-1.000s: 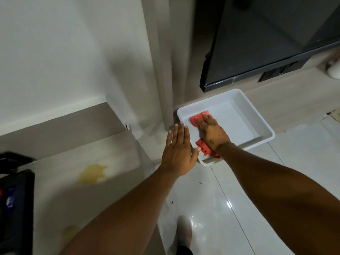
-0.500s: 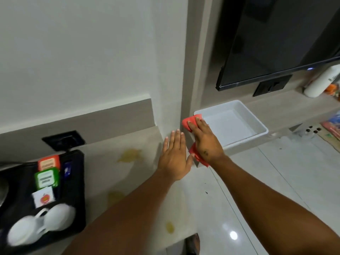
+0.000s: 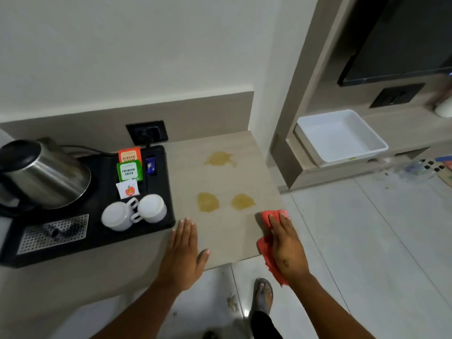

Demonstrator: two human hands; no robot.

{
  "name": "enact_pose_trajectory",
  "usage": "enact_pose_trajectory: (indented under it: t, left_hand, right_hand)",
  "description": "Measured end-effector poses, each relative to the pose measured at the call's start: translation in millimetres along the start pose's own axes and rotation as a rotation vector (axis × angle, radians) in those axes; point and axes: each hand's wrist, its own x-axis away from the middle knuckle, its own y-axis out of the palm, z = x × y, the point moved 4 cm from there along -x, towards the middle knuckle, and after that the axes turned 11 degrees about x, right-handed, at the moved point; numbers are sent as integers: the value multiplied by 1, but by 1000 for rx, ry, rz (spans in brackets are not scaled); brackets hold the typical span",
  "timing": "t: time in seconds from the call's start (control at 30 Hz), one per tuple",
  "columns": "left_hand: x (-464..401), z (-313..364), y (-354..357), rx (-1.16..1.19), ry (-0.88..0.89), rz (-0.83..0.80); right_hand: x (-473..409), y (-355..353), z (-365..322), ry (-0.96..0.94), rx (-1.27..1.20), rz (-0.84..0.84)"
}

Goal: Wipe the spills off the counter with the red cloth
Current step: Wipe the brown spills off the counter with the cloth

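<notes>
Three yellow spills (image 3: pixel 208 202) sit on the tabletop (image 3: pixel 227 236). My right hand (image 3: pixel 286 248) lies flat on the red cloth (image 3: pixel 263 248) with straight fingers, at the tabletop's right edge, near the closest spill. Part of the cloth hangs off the edge. My left hand (image 3: pixel 182 253) rests flat and holds nothing, beside the black tray (image 3: pixel 97 241).

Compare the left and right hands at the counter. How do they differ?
The left hand is flat over the bare counter, holding nothing; the right hand rests on the red cloth. The left hand sits beside the black tray; the right hand is at the counter's right edge. Both have straight fingers pointing toward the spills, touching none.
</notes>
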Motion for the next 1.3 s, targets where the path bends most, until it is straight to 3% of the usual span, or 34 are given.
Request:
enact_pose_trajectory:
  t: [0.1, 0.27, 0.47, 0.63, 0.87, 1.03, 1.2, 1.3]
  left_hand:
    - [8, -17, 2, -54, 47, -8]
    - [6, -23, 8, -93, 49, -11]
    - [6, -26, 11, -98, 36, -17]
    - [6, -32, 17, -90, 44, 6]
    - [5, -31, 19, -110, 22, -15]
    - [4, -31, 19, -104, 11, -24]
    - [4, -31, 19, -107, -1, -30]
    - [4, -31, 19, -103, 9, -11]
  right_hand:
    - [3, 9, -7, -4, 33, -40]
    - [24, 22, -24, -350, 205, -61]
    - [-21, 0, -10, -194, 223, -87]
    - [-3, 13, -21, -329, 271, -171]
    - [-76, 8, -13, -154, 218, -73]
    - [-64, 24, -19, -307, 227, -152]
    - [-104, 16, -12, -190, 209, -112]
    - [-132, 21, -33, -243, 190, -121]
